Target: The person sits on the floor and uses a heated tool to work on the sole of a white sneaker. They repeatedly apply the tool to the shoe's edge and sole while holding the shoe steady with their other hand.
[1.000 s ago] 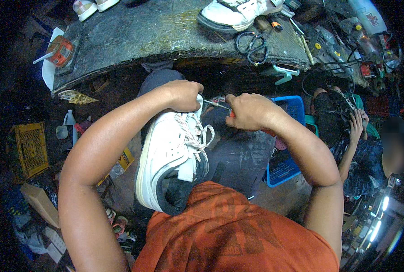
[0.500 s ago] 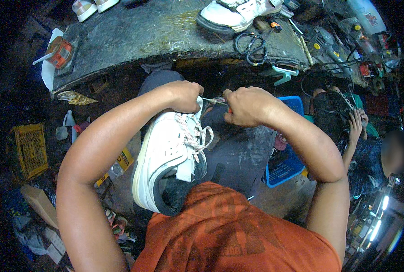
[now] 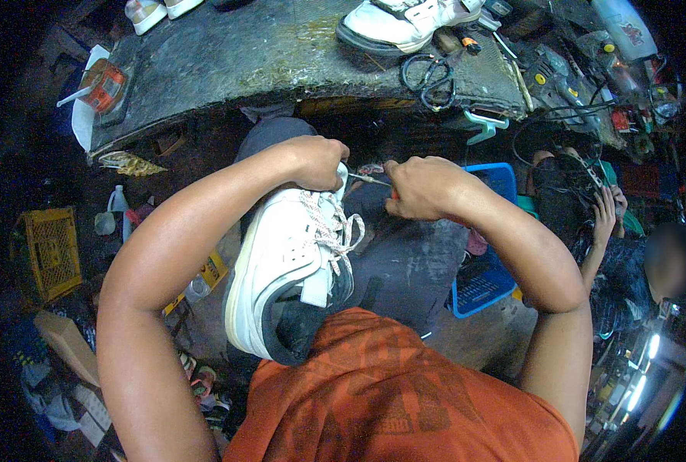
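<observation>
A white sneaker (image 3: 277, 239) with a black lining and speckled laces rests on my lap, its heel toward me and its toe pointing away. My left hand (image 3: 320, 163) is closed around the toe end, the fingertips hidden on the far side. My right hand (image 3: 424, 189) is closed on a thin awl (image 3: 370, 179); only its slim shaft and a bit of orange-red handle show. The shaft points left to the sneaker's toe edge. Whether its tip has entered the shoe is hidden by the left fingers.
Ahead stands a worn dark workbench (image 3: 227, 69) bearing another white shoe (image 3: 385, 29), a cable coil (image 3: 428, 81) and an orange-red tub (image 3: 103, 86). A blue basket (image 3: 481, 296) is right of my legs, a yellow crate (image 3: 50, 254) far left. Another person's hands (image 3: 606, 208) work at right.
My right hand has shifted slightly right and nearer to me, and the awl's shaft shows more plainly between the hands. My left hand and the sneaker have barely moved.
</observation>
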A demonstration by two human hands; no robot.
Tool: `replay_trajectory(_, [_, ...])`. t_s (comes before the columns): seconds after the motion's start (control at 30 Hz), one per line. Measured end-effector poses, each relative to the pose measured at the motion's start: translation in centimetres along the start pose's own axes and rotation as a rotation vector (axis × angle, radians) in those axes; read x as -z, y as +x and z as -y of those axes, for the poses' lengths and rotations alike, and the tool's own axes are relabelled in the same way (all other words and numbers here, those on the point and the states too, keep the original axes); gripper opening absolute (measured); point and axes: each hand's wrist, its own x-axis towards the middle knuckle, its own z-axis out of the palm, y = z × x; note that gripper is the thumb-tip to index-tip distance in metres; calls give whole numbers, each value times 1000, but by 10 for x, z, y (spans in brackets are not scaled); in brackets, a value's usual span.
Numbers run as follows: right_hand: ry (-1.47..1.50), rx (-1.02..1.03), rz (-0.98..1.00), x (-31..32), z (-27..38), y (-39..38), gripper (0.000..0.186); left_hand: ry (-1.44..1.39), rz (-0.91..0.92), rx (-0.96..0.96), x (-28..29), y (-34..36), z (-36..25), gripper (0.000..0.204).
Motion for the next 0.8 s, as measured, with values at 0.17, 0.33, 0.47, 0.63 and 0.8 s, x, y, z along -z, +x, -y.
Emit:
replay_trajectory(0.17, [18, -13, 6, 6, -3, 2, 53, 10, 0, -3, 1, 0, -1, 64])
replay_trajectory(0.33, [36, -42, 52, 1, -1, 1, 57, 5, -11, 4, 0, 0, 1, 65])
replay_trajectory(0.47, [68, -19, 40, -7, 0, -2, 58, 13, -3, -3, -1, 1, 1, 64])
replay_trajectory(0.63, [104, -18, 30, -7, -2, -5, 57, 11, -15, 14, -1, 0, -1, 64])
replay_trajectory(0.8, [125, -20, -18, -8, -4, -6, 55, 8, -26, -6, 0, -2, -1, 64])
